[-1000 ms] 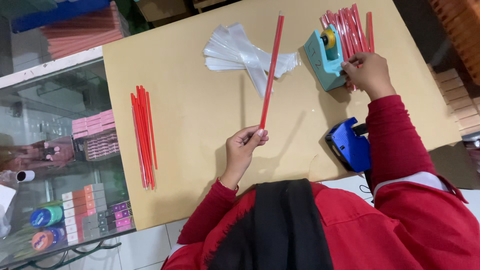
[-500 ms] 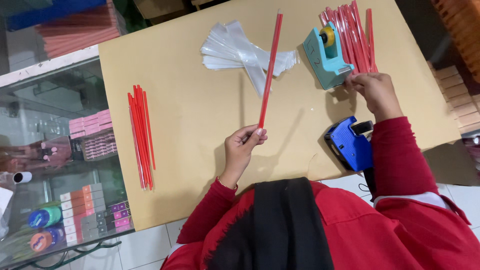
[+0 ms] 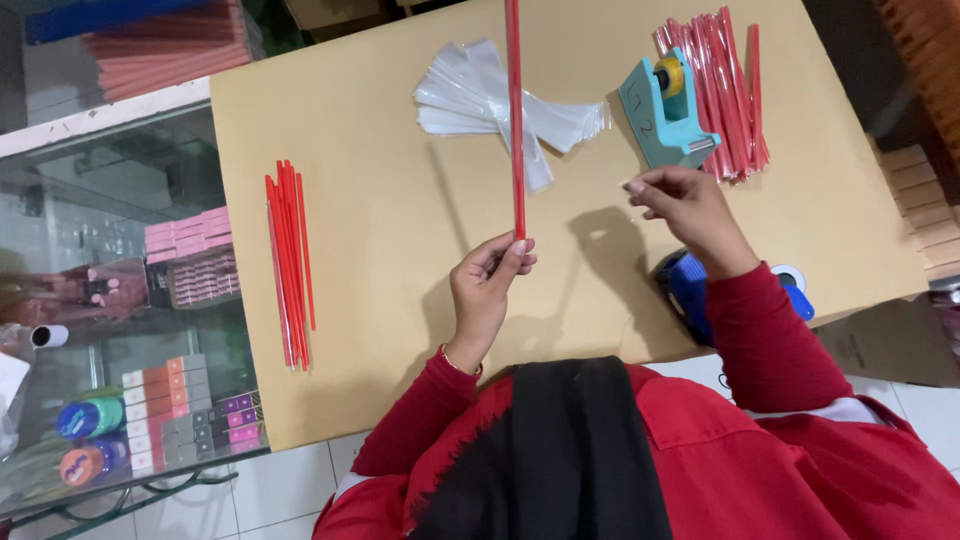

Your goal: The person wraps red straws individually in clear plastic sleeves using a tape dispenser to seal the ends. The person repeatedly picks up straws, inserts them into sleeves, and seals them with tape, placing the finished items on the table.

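My left hand (image 3: pixel 485 290) pinches the lower end of a long thin red stick (image 3: pixel 515 110), which points straight away from me across the tan table (image 3: pixel 380 200). My right hand (image 3: pixel 685 210) hovers just in front of the teal tape dispenser (image 3: pixel 660 115), thumb and fingers pinched together on what looks like a small strip of clear tape, hard to make out. A pile of wrapped red sticks (image 3: pixel 730 90) lies behind the dispenser. Clear plastic sleeves (image 3: pixel 470 100) lie fanned out under the held stick.
A bundle of bare red sticks (image 3: pixel 288 260) lies at the table's left side. A blue tool (image 3: pixel 690 290) sits at the near edge under my right wrist. Left of the table stands a glass shelf (image 3: pixel 130 200) with small coloured boxes (image 3: pixel 185 275).
My right hand has drawn back from the tape dispenser toward me and the stick. The left hand has swung the red stick from a slant to nearly straight.
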